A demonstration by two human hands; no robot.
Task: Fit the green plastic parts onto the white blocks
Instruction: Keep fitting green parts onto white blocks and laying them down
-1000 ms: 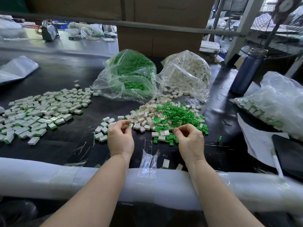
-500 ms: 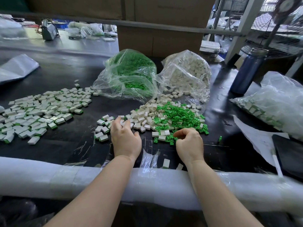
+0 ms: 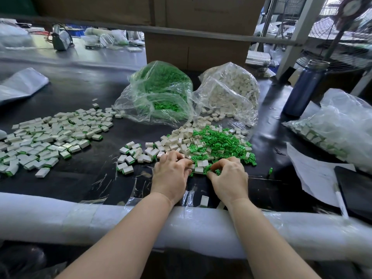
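Both hands have dropped from a raised pinch down to the pile, the left hand [image 3: 171, 174] reaching its curled fingers among the white blocks [image 3: 199, 165] ahead of it, grip unclear, and the right hand [image 3: 228, 176] pinching into the green parts [image 3: 221, 143] before its fingertips, probably starting another pair.

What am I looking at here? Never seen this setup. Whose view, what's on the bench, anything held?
No robot: a person works bare-handed, filmed by a wide-angle camera on their head, looking down. The left hand and right hand reach into a mixed pile of white blocks and loose green parts on a black bench. The fingers curl into the pile; what each holds is hidden. Behind are a bag of green parts and a bag of white blocks. To the left lie blocks with green edges, apparently already fitted.
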